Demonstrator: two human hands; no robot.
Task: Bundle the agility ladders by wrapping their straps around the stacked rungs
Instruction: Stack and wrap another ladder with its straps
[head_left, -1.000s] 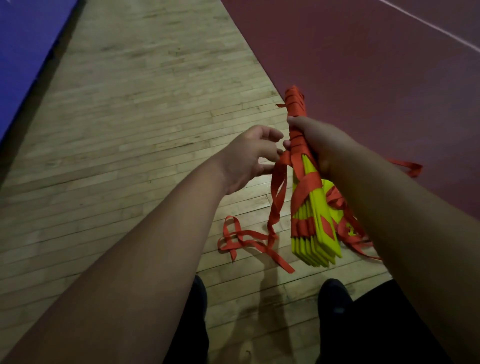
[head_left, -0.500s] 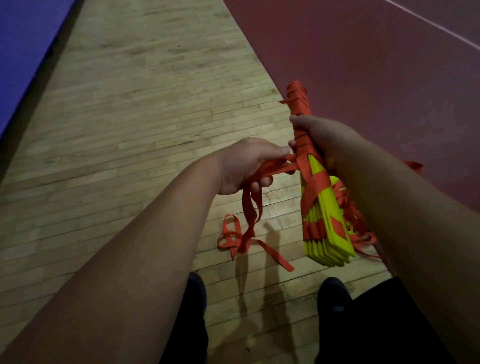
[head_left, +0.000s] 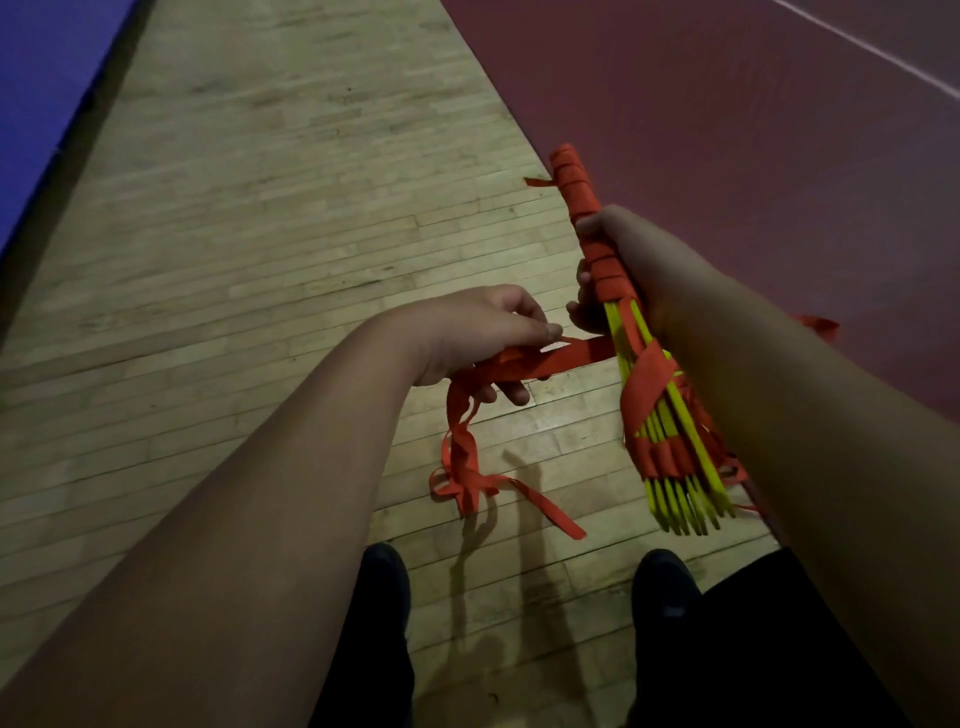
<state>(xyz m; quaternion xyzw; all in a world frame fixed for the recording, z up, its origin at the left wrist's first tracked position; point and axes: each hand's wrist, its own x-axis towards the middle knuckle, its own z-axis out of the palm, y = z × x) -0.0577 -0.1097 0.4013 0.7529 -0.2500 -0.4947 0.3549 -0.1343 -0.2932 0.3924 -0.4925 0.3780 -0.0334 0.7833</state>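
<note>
While my right hand (head_left: 628, 265) grips the stacked yellow rungs (head_left: 675, 441), my left hand (head_left: 483, 332) clutches the red strap (head_left: 566, 358) taut.

I see pale wooden floorboards (head_left: 260, 234) running from the bottom of the frame up through the centre. The upper right is a dark red court surface (head_left: 727, 104), crossed by a thin white line (head_left: 872, 49) near the corner. A blue area (head_left: 41, 78) fills the upper left. At the bottom edge are two black shoes (head_left: 384, 577) (head_left: 662, 582) and, beside the right-hand one, black clothing (head_left: 753, 665).
</note>
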